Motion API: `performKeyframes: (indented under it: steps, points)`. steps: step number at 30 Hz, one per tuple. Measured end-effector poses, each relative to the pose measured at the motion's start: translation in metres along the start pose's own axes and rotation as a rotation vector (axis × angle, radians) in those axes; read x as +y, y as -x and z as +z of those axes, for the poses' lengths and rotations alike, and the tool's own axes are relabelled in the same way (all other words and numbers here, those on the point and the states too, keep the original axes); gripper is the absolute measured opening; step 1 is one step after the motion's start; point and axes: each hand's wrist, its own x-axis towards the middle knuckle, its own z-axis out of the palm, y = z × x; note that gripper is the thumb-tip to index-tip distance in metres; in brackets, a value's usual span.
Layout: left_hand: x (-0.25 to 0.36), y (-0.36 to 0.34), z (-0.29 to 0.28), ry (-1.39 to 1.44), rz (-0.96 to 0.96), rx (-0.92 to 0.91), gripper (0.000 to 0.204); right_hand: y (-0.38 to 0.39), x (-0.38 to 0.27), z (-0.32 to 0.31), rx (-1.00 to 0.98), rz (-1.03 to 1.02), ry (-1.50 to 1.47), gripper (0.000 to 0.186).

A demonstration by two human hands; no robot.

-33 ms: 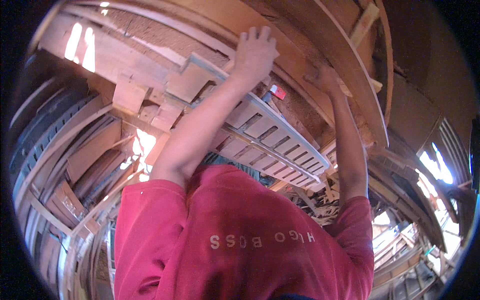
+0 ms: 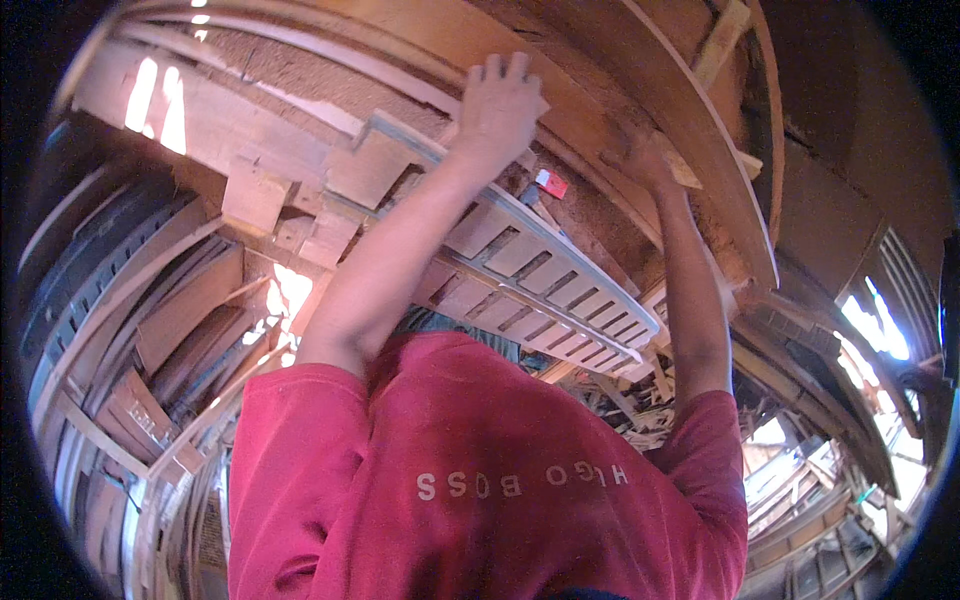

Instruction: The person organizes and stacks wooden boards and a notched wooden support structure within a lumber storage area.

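Note:
My left hand (image 2: 498, 112) reaches forward, palm down, over the long brown wooden workpiece (image 2: 420, 45). Its fingers bend over a small pale, flat-edged piece (image 2: 543, 106), mostly hidden under the hand; I cannot tell its kind. My right hand (image 2: 642, 158) lies in shadow on the brown wood farther right, fingers stretched out and apart, with nothing visible in them. Between my arms, nearer to me, is a pale slotted wooden panel (image 2: 545, 265) with a row of rectangular slots. A small red-and-white box (image 2: 551, 183) sits between my hands.
A curved wooden rail (image 2: 715, 130) arches beyond my right hand. Wood blocks (image 2: 257, 196) lie to the left of the slotted panel. Stacked boards (image 2: 190, 300) lean at the left, and scrap wood (image 2: 650, 415) lies below the panel. Sawdust (image 2: 330, 75) covers part of the surface.
My left hand has shifted slightly left, with the pale piece under it. My right hand's fingers look a little more spread. The whole view has moved slightly.

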Motion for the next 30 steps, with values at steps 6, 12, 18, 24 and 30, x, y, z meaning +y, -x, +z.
performKeyframes:
  steps: [6, 12, 18, 24, 30]
  points:
    - [-0.004, -0.008, 0.002, -0.097, 0.010, -0.168, 0.056, 0.031, -0.033, 0.014, 0.187, 0.120, -0.207, 0.064]
    - [-0.006, -0.012, 0.007, -0.094, 0.010, -0.226, 0.050, 0.103, -0.075, 0.040, 0.342, 0.222, -0.402, 0.044]
    - [-0.008, -0.008, 0.007, 0.026, 0.030, -0.194, 0.053, 0.173, -0.081, 0.091, 0.238, 0.353, -0.467, 0.046]
    - [-0.011, -0.003, 0.008, 0.092, 0.025, -0.199, 0.069, 0.207, -0.061, 0.122, 0.258, 0.358, -0.376, 0.039]
    - [0.007, 0.001, 0.000, -0.073, -0.070, -0.281, 0.096, 0.198, -0.078, 0.103, 0.138, 0.455, -0.579, 0.035]
